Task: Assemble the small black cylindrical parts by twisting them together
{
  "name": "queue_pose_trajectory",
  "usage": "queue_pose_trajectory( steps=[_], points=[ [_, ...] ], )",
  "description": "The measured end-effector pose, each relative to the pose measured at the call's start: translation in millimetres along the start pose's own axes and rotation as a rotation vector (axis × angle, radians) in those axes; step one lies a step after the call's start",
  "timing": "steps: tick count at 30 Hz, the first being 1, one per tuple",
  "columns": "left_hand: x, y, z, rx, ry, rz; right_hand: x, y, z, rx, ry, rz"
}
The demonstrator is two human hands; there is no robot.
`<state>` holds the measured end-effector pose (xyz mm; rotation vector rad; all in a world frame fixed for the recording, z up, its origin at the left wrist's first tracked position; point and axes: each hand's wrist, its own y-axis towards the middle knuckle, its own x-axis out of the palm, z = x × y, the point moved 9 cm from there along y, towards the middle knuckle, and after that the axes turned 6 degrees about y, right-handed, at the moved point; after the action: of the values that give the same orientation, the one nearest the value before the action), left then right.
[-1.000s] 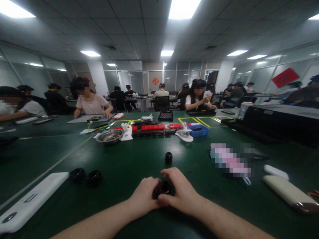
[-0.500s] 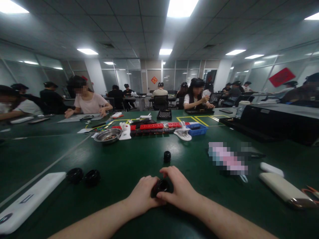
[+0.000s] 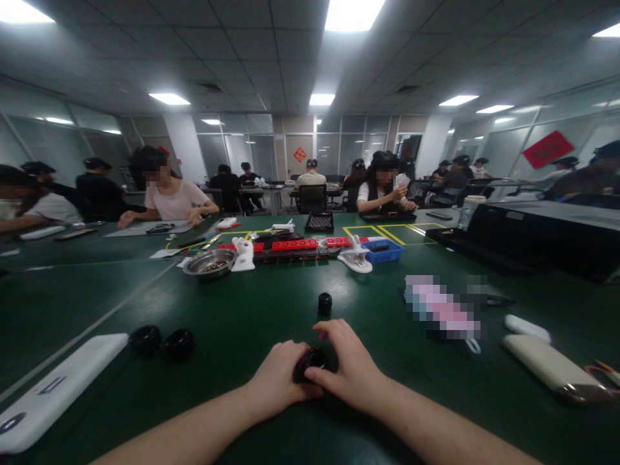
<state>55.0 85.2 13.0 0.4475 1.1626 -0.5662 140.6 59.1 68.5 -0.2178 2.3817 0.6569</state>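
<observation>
Both my hands rest on the green table (image 3: pixel 242 316) near its front edge and grip one small black round part (image 3: pixel 310 361) between them. My left hand (image 3: pixel 278 378) closes on its left side, my right hand (image 3: pixel 351 371) wraps its right side with the index finger raised over the top. A small black cap (image 3: pixel 324 302) stands on the table just beyond my hands. Two black ring-shaped parts (image 3: pixel 162 341) lie side by side to the left.
A white flat device (image 3: pixel 53 391) lies at the left front, a beige one (image 3: pixel 552 369) and a white one (image 3: pixel 527 327) at the right. Farther off are a metal bowl (image 3: pixel 209 263), red strips (image 3: pixel 295 245), a blue tray (image 3: pixel 385 250) and a black case (image 3: pixel 533 242). Several people sit at tables beyond.
My hands stay on the black part; the right fingers have shifted slightly over it. The view has dropped a little.
</observation>
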Motion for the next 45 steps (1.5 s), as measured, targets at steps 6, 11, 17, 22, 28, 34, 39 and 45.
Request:
queue_pose_trajectory(
  steps=[6,11,17,22,28,34,39,45],
  points=[
    [-1.3,-1,3,0.041,-0.052,0.037,12,-2,-6,-0.057,0.124,-0.142],
    [0.2,-1,0,0.026,-0.048,0.031,6,-2,-6,-0.058,0.087,-0.101],
    [0.2,0,0,0.002,-0.031,0.009,7,-1,2,0.034,0.012,-0.080],
    [-1.3,0,3,0.030,-0.061,0.010,12,-4,-13,-0.091,0.138,-0.170],
    [-0.3,-1,0,-0.008,-0.029,0.012,3,-1,-1,0.019,0.042,-0.054],
    [-1.4,0,2,0.034,-0.052,0.036,12,-5,-14,-0.090,0.157,-0.189],
    [-1.8,0,2,0.033,-0.037,0.030,7,-5,-10,-0.083,0.167,-0.135],
    [-7.3,-4,1,-0.053,0.022,0.020,3,-2,3,-0.041,0.096,-0.035]
  ],
)
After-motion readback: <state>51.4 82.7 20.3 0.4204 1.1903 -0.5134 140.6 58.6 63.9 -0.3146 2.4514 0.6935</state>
